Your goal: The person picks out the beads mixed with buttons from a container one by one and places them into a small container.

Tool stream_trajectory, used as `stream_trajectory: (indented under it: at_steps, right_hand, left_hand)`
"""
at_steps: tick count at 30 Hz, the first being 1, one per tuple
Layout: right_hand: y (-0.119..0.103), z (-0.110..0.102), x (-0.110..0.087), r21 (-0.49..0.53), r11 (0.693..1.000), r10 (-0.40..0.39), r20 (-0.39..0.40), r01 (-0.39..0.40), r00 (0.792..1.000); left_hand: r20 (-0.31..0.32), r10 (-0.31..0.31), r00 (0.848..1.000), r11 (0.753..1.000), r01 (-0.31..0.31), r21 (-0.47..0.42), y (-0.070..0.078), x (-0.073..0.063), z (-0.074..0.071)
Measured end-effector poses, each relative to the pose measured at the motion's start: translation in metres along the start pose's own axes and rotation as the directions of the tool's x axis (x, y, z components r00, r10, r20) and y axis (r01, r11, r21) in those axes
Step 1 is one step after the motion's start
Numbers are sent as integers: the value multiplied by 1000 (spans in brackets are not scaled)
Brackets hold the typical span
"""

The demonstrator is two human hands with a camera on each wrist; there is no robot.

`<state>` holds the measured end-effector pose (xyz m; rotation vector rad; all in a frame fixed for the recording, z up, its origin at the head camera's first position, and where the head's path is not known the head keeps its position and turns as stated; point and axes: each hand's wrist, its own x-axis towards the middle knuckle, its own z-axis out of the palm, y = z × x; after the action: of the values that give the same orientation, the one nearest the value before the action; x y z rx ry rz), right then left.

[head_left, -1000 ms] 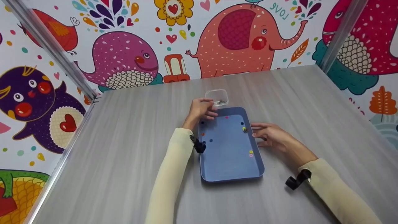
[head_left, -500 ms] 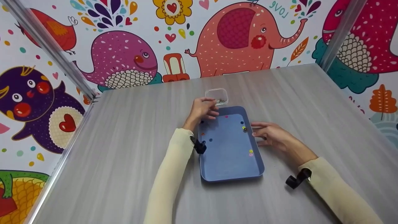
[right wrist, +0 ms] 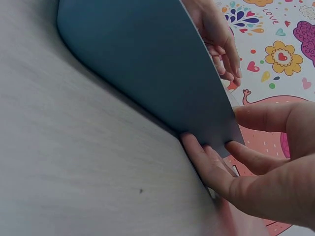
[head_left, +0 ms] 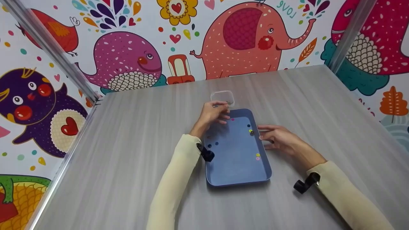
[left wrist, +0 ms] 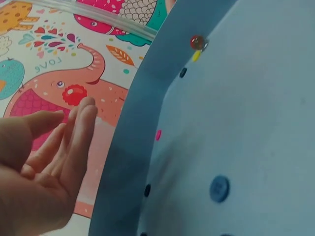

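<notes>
A blue tray point(head_left: 236, 172) holds several small buttons, among them a blue button point(left wrist: 219, 189), a pink button point(left wrist: 158, 134) and a yellow button point(head_left: 258, 155). My left hand point(head_left: 214, 112) hovers over the tray's far left corner, close to a clear plastic box point(head_left: 222, 92) with small bits inside. In the left wrist view its fingers are extended, thumb apart, and I see nothing between them. On the other side, my right hand point(head_left: 281, 140) touches the tray's outer right wall with its fingertips point(right wrist: 189, 140). Part of the tray's left wall is hidden behind my left arm.
The tray and box stand on a grey wood-grain table point(head_left: 134, 153). A wall with printed animals point(head_left: 246, 41) rises behind it, with metal posts at the back corners. A round amber-coloured piece point(left wrist: 197, 42) lies among the buttons by the right wall.
My left hand has shifted a little to the right, toward the near side of the clear box. A dark button by the tray's left wall has come into sight. The right hand has stayed put.
</notes>
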<state>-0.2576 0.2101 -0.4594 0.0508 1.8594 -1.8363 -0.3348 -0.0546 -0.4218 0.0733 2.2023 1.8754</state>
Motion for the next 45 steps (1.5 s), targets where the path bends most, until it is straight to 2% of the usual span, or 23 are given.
stream_trajectory:
  at_steps: [6, 11, 21, 31, 37, 45]
  right_hand:
    - [0, 0, -1, 8, 1000, -5, -4, 5, 1000]
    - [0, 0, -1, -7, 1000, 1, -11, -1, 1000]
    - [-1, 0, 0, -14, 1000, 14, -6, -14, 1000]
    - [-2, 0, 0, -20, 1000, 12, 11, -12, 1000]
    - [-2, 0, 0, -13, 1000, 14, 12, -14, 1000]
    - [-2, -1, 0, 1, 1000, 19, 12, -19, 1000]
  left_hand:
    - [35, 17, 999, 1000, -18, 21, 1, -4, 6]
    - [83, 8, 996, 999, -11, 40, 0, -8, 8]
    - [196, 6, 981, 999, -16, 45, -6, -12, 18]
    - [224, -58, 973, 996, 40, 83, -9, -14, 32]
    - [261, -82, 962, 995, 63, 80, -14, -14, 39]
    - [294, -172, 940, 983, 143, 117, -18, -13, 45]
